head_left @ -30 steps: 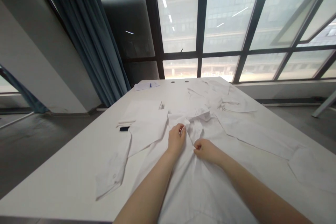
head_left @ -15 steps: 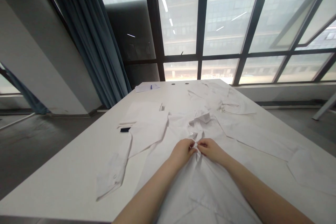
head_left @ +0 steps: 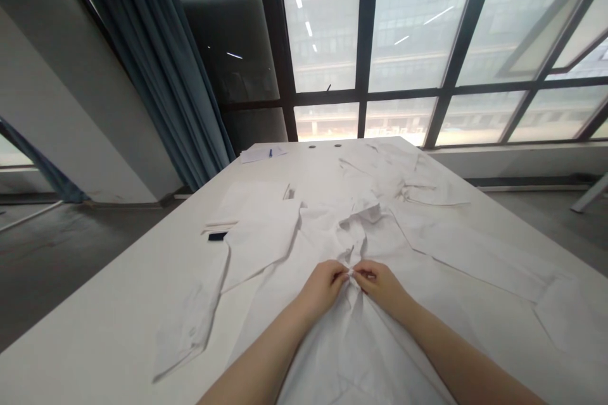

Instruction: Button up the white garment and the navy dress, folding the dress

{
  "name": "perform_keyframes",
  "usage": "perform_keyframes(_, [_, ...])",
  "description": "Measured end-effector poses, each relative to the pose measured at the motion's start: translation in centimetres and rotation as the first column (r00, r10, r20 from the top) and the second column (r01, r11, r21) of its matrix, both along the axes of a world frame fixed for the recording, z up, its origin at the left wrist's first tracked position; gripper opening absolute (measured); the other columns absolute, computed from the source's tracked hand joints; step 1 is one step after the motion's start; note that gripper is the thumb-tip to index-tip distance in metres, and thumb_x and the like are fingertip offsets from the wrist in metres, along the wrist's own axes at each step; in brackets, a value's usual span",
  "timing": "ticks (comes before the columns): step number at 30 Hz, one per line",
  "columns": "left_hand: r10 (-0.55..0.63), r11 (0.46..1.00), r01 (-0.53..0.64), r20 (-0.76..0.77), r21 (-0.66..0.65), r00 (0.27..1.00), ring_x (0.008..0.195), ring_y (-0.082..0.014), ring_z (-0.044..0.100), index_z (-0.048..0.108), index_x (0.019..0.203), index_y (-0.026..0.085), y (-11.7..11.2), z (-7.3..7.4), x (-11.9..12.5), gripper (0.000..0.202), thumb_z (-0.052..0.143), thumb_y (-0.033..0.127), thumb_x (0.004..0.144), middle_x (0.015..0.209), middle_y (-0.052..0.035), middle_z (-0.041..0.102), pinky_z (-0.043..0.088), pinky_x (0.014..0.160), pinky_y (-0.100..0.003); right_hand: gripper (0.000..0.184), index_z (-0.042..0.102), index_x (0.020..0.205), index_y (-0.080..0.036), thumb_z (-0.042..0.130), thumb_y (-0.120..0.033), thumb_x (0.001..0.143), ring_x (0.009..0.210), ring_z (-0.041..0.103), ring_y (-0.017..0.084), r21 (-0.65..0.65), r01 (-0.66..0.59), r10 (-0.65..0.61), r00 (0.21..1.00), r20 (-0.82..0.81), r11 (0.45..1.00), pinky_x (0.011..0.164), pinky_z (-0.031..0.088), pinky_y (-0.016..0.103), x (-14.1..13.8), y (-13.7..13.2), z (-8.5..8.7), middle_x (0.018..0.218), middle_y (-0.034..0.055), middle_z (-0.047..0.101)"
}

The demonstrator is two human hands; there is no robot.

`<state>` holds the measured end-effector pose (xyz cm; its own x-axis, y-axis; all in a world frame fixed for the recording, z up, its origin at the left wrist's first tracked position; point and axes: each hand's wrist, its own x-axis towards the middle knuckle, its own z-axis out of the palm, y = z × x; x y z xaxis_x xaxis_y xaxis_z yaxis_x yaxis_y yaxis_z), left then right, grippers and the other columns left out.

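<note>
A white long-sleeved shirt lies spread on the white table, collar at the far end and sleeves out to both sides. My left hand pinches the front edge of the shirt at its middle. Fingertip to fingertip with it, my right hand pinches the cloth from the other side. Folds run from the pinch toward the collar and toward me. Any button between the fingers is too small to make out.
Another crumpled white garment lies at the far right of the table. Far left are papers with a blue pen. A small dark item sits beside the left sleeve. Beyond stand windows and a blue curtain.
Both hands, still pinching the shirt front, have shifted slightly toward me and left in view. The camera view has also moved a little.
</note>
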<state>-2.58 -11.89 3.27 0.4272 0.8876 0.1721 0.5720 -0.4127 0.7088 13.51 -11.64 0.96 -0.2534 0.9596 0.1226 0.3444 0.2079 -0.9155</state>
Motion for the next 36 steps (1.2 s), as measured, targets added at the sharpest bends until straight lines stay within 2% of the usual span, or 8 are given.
perform_keyframes(6, [-0.013, 1.0, 0.012, 0.047, 0.014, 0.999, 0.068, -0.0135, 0.052, 0.062, 0.076, 0.017, -0.3, 0.5, 0.2, 0.02, 0.044, 0.027, 0.077, 0.071, -0.0026, 0.06, 0.037, 0.062, -0.022, 0.017, 0.059, 0.067, -0.018, 0.05, -0.032, 0.071, 0.058, 0.048, 0.013, 0.069, 0.074, -0.071, 0.997, -0.041, 0.995, 0.052, 0.038, 0.021, -0.6, -0.5, -0.4, 0.064, 0.0019, 0.054])
perform_keyframes(12, [-0.016, 0.999, 0.015, 0.039, 0.037, 0.999, 0.067, -0.0127, 0.05, 0.063, 0.081, 0.019, -0.5, 0.7, 0.4, 0.021, 0.043, 0.027, 0.079, 0.069, -0.0022, 0.057, 0.036, 0.061, -0.021, 0.018, 0.057, 0.069, -0.017, 0.048, -0.032, 0.073, 0.058, 0.049, 0.013, 0.02, 0.086, -0.084, 0.992, -0.099, 0.996, 0.054, 0.039, 0.022, -1.0, -1.0, 0.1, 0.065, 0.0019, 0.054])
perform_keyframes(18, [0.066, 0.995, -0.071, 0.075, 0.063, 0.995, 0.065, -0.0127, 0.049, 0.063, 0.081, 0.02, -1.2, 0.6, 1.1, 0.024, 0.04, 0.026, 0.081, 0.068, -0.0026, 0.055, 0.036, 0.059, -0.022, 0.019, 0.058, 0.063, -0.017, 0.05, -0.033, 0.071, 0.059, 0.05, 0.014, 0.006, 0.136, -0.135, 0.985, -0.112, 0.991, 0.055, 0.04, 0.023, -1.0, -0.9, 0.2, 0.062, 0.0019, 0.055])
perform_keyframes(21, [0.073, 0.994, -0.075, 0.027, 0.085, 0.997, 0.066, -0.0134, 0.049, 0.062, 0.077, 0.019, -1.6, 0.7, 1.3, 0.026, 0.037, 0.024, 0.081, 0.067, -0.0033, 0.053, 0.037, 0.061, -0.023, 0.023, 0.059, 0.06, -0.016, 0.051, -0.036, 0.07, 0.06, 0.051, 0.015, -0.065, 0.114, -0.122, 0.983, -0.137, 0.991, 0.055, 0.04, 0.023, -0.8, -0.8, 0.2, 0.06, 0.0023, 0.057])
perform_keyframes(24, [0.078, 0.992, -0.077, -0.011, 0.104, 0.997, 0.071, -0.0148, 0.049, 0.061, 0.082, 0.019, -1.7, 0.8, 1.3, 0.025, 0.037, 0.024, 0.081, 0.072, -0.0046, 0.053, 0.038, 0.064, -0.024, 0.024, 0.062, 0.062, -0.016, 0.054, -0.038, 0.068, 0.061, 0.052, 0.015, -0.139, 0.063, -0.092, 0.972, -0.216, 0.988, 0.057, 0.04, 0.023, -0.8, -0.8, 0.2, 0.061, 0.0018, 0.059])
perform_keyframes(29, [0.068, 0.989, -0.072, 0.039, 0.131, 0.997, 0.077, -0.0153, 0.049, 0.062, 0.085, 0.02, -1.5, 0.7, 1.1, 0.022, 0.041, 0.023, 0.08, 0.081, -0.0055, 0.055, 0.038, 0.069, -0.026, 0.027, 0.061, 0.061, -0.015, 0.055, -0.041, 0.068, 0.051, 0.046, 0.011, -0.264, 0.03, -0.115, 0.943, -0.313, 0.964, 0.05, 0.034, 0.022, -0.9, -0.8, 0.2, 0.052, -0.0025, 0.053])
perform_keyframes(33, [0.085, 0.987, -0.092, 0.056, 0.133, 0.995, 0.077, -0.0154, 0.048, 0.063, 0.082, 0.02, -1.4, 0.5, 1.1, 0.02, 0.043, 0.021, 0.079, 0.08, -0.0051, 0.054, 0.038, 0.07, -0.026, 0.029, 0.059, 0.058, -0.015, 0.053, -0.041, 0.069, 0.05, 0.043, 0.01, -0.264, 0.015, -0.098, 0.947, -0.306, 0.964, 0.048, 0.031, 0.021, -0.9, -0.8, 0.2, 0.051, -0.0029, 0.051])
perform_keyframes(36, [0.069, 0.993, -0.077, 0.092, 0.094, 0.993, 0.076, -0.0148, 0.048, 0.063, 0.086, 0.021, -1.5, 0.6, 1.2, 0.022, 0.043, 0.019, 0.079, 0.08, -0.0048, 0.054, 0.039, 0.069, -0.025, 0.029, 0.058, 0.058, -0.015, 0.053, -0.042, 0.069, 0.048, 0.04, 0.009, -0.262, -0.002, -0.081, 0.948, -0.309, 0.965, 0.047, 0.029, 0.021, -0.8, -0.9, 0.4, 0.05, -0.0035, 0.049])
